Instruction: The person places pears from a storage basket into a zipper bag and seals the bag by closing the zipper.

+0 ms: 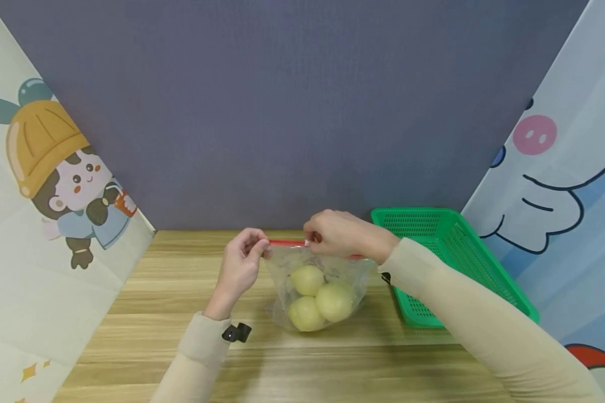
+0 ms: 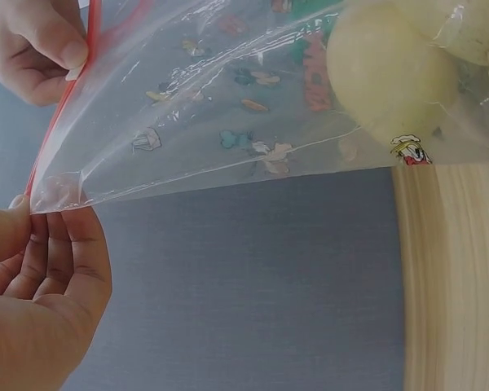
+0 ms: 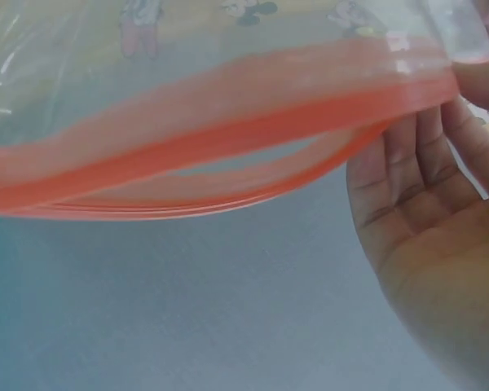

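Note:
A clear zip bag (image 1: 282,274) with cartoon prints rests on the table, its mouth upward. Inside lie several round, pale yellow-green fruits (image 1: 334,302); their exact kind is unclear. My left hand (image 1: 239,268) pinches the top left corner of the bag between thumb and fingers. Partway along the red zip strip (image 1: 286,243), my right hand (image 1: 345,232) pinches a small white slider (image 2: 73,73). To the right of that hand the strip's two red edges (image 3: 253,130) stand apart, as the right wrist view shows. Between the hands the strip is pulled straight.
A green slatted plastic basket (image 1: 413,319) stands on the wooden table (image 1: 171,291), right of the bag and partly behind the right forearm. A dark grey panel (image 1: 302,112) rises behind. Printed cartoon sheets (image 1: 20,268) flank both sides.

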Motion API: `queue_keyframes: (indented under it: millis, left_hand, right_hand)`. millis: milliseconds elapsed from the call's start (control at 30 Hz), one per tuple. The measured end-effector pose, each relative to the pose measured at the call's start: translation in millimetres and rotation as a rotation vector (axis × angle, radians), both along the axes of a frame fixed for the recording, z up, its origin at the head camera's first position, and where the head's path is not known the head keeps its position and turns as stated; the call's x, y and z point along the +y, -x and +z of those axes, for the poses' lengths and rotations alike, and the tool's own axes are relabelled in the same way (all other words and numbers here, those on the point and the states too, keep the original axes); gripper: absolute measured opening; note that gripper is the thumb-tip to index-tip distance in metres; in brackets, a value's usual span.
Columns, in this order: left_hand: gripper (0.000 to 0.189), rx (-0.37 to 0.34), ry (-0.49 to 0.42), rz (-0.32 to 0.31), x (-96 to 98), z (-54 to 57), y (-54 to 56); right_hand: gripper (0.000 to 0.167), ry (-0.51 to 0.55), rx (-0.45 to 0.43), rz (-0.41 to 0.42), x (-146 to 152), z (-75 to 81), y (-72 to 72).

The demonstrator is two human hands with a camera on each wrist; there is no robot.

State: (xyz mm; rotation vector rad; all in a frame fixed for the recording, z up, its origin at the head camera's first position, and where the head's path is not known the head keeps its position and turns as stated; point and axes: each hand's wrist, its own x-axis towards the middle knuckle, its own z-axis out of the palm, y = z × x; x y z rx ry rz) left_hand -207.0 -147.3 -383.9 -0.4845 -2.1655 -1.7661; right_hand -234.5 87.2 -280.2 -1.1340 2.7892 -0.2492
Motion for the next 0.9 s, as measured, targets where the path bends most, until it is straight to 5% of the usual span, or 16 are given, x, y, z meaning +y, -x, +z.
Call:
queue_keyframes:
  millis: [900]
  left_hand:
    - [0.004,0.015,-0.012,0.024,-2.8,-1.6,-1.4]
  right_hand:
    - [0.010,0.043,0.018,-0.019,22.9,-7.4,-1.1]
